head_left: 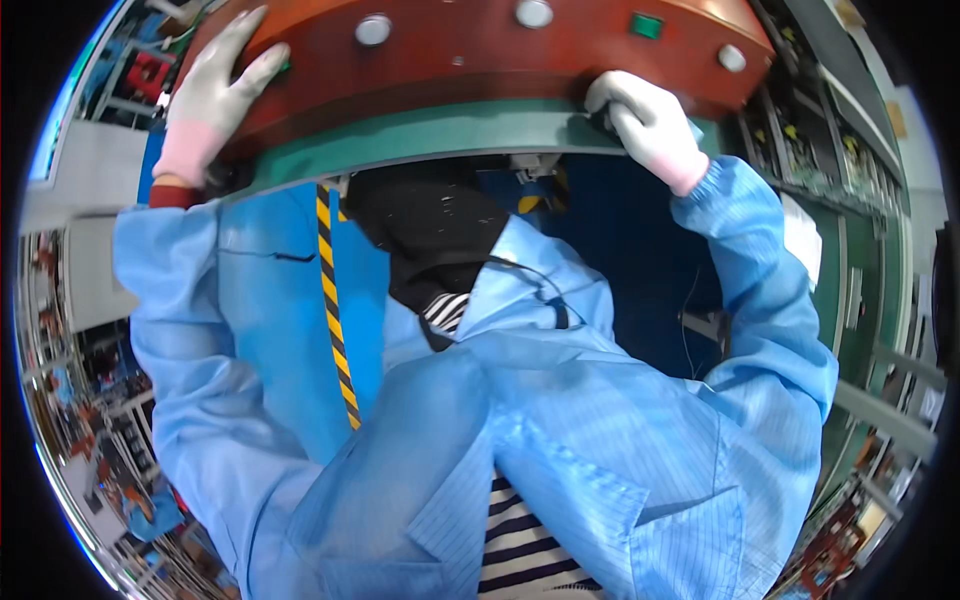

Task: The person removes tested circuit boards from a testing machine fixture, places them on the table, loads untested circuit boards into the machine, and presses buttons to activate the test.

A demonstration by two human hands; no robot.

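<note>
A reddish-brown panel (450, 60) spans the far side, with round silver buttons (534, 13) and a square green button (646, 26) on its face. My left hand (215, 95), in a white glove with a pink cuff, lies over the panel's left end, thumb and fingers apart. Its thumb tip is beside a small green spot, partly covered. My right hand (645, 125), gloved the same way, is curled at the panel's lower right edge. Something dark shows under its fingers, too hidden to name.
A green bench edge (420, 135) runs below the panel. Yellow-black striped tape (333, 310) crosses the blue floor (265, 340). Dark racks (830, 140) stand at right; other workbenches line the left. A thin black cable (290, 257) appears near my left sleeve.
</note>
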